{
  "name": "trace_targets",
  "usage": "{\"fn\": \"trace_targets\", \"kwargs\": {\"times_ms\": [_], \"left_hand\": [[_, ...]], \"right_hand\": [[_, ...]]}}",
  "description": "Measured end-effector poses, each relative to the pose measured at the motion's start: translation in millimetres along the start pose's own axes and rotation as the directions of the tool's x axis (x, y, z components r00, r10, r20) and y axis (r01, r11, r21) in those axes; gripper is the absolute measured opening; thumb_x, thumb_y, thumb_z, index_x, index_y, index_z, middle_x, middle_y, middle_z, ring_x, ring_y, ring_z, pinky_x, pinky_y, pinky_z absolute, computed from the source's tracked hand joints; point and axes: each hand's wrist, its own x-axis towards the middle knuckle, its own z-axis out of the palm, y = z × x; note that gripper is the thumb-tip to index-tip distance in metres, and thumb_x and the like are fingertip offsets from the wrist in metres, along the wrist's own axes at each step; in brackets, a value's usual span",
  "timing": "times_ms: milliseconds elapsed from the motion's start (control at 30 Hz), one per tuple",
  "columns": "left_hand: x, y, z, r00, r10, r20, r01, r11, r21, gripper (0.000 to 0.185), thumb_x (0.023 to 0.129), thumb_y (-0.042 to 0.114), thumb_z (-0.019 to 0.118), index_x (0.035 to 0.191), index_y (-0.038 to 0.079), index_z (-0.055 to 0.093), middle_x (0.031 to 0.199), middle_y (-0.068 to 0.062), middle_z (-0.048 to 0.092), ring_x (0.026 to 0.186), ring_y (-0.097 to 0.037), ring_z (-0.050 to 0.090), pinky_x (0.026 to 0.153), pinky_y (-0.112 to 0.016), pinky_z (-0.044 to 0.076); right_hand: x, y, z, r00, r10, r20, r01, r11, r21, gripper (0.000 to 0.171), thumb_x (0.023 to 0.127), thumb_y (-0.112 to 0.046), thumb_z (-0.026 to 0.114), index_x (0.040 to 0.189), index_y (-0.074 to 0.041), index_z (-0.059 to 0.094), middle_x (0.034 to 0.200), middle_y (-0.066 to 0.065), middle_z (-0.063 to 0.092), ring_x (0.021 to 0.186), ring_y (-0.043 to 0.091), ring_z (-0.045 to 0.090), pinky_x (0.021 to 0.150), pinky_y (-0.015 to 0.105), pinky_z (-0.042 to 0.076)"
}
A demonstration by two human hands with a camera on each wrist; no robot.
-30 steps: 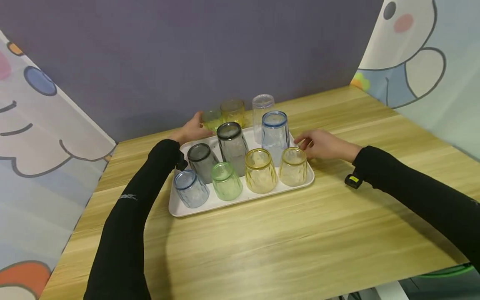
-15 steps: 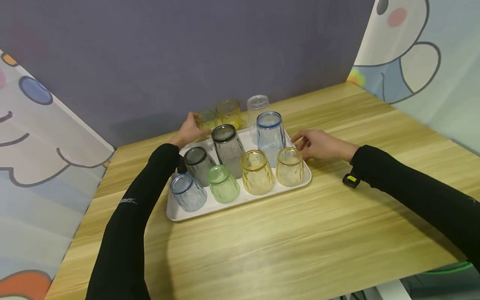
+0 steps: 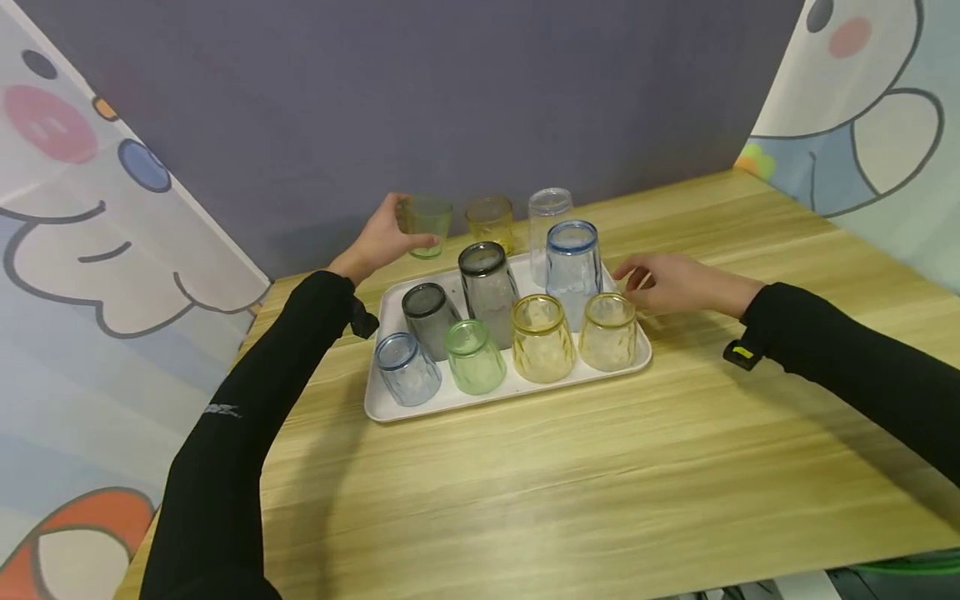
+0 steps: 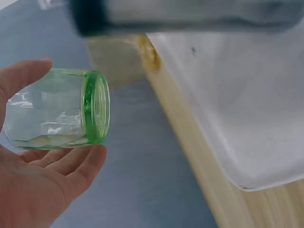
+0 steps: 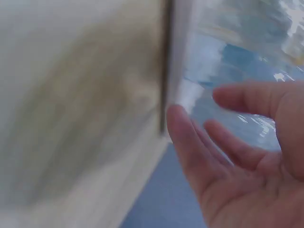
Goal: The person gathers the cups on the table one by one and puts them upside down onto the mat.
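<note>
Holding green glass, seemingly empty, behind glass-filled tray.

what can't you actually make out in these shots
- Right wrist view: motion blur smears everything past the right hand; the pale blue shape by its fingertips cannot be identified.
- Left wrist view: a dark blurred object is cut by the top edge.
- Head view: whether the right hand touches the white tray is unclear; cups hide the gap.
- Head view: the green cup in the left hand has its base hidden.
</note>
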Motion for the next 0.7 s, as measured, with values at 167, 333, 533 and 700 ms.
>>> {"fn": "trace_targets", "kwargs": {"times_ms": [167, 333, 533, 700], "left_hand": [[-14.1, 17.0, -5.1, 0.998, 0.056, 0.023, -0.056, 0.998, 0.024, 0.095, 0.089, 0.039, 0.078, 0.162, 0.029, 0.018, 0.164, -0.012, 0.031, 0.151, -0.032, 0.035, 0.119, -0.051, 0.038], [-20.4, 38.5, -5.3, 0.996, 0.080, 0.027, -0.082, 0.994, 0.077, 0.094, 0.087, 0.048, 0.078, 0.161, 0.032, 0.023, 0.160, -0.012, 0.036, 0.145, -0.031, 0.041, 0.115, -0.050, 0.041], [-25.5, 64.8, -4.4, 0.992, 0.127, 0.000, -0.127, 0.987, 0.095, 0.082, 0.088, 0.053, 0.075, 0.149, 0.021, 0.031, 0.157, -0.007, 0.039, 0.144, -0.025, 0.042, 0.116, -0.043, 0.040], [-32.1, 80.9, -3.1, 0.990, 0.141, 0.021, -0.142, 0.983, 0.114, 0.082, 0.086, 0.059, 0.074, 0.149, 0.025, 0.035, 0.158, -0.003, 0.040, 0.143, -0.022, 0.044, 0.116, -0.040, 0.040]], "right_hand": [[-4, -19, -24, 0.982, -0.008, -0.189, -0.023, 0.987, -0.160, 0.041, 0.097, -0.013, 0.055, 0.135, 0.003, 0.055, 0.124, 0.030, 0.064, 0.104, 0.041, 0.068, 0.084, 0.052, 0.055], [-7, -50, -42, 0.870, -0.209, -0.446, 0.035, 0.929, -0.368, 0.038, 0.098, -0.017, 0.052, 0.133, -0.003, 0.059, 0.124, 0.021, 0.064, 0.100, 0.036, 0.065, 0.069, 0.051, 0.052], [12, -92, -46, 0.653, -0.587, -0.478, 0.217, 0.750, -0.625, 0.027, 0.093, -0.011, 0.065, 0.120, -0.003, 0.064, 0.115, 0.019, 0.065, 0.100, 0.037, 0.064, 0.063, 0.049, 0.053], [33, -126, -37, 0.576, -0.696, -0.430, 0.230, 0.642, -0.732, 0.032, 0.088, -0.007, 0.070, 0.119, 0.000, 0.064, 0.118, 0.021, 0.065, 0.110, 0.039, 0.062, 0.082, 0.050, 0.057]]}}
